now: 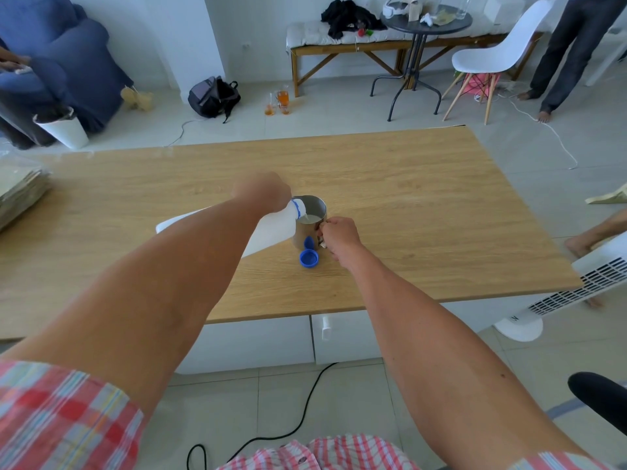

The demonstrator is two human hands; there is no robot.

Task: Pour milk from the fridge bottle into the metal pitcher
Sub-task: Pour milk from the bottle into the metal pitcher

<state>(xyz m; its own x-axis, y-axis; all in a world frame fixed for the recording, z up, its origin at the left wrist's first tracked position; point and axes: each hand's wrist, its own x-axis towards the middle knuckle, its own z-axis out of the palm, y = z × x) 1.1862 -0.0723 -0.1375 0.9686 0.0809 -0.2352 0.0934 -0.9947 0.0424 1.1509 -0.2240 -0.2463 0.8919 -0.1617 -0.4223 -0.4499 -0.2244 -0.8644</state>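
Note:
A white plastic milk bottle [271, 228] with a blue neck ring lies tilted nearly flat, its mouth over the rim of the metal pitcher [310, 228]. My left hand [263, 191] grips the bottle near its neck from above. White milk shows inside the pitcher, which stands upright in the middle of the wooden table [424, 215]. My right hand [339, 237] is closed on the pitcher's handle at its right side. The bottle's blue cap [308, 257] lies open side up on the table just in front of the pitcher.
A stack of flat cardboard [20, 195] sits at the table's left edge. A white tower fan [583, 286] stands off the right side. Beyond the table are a backpack [213, 96], a bench [373, 42], a round table [424, 18], a white chair [492, 56] and a standing person [570, 45].

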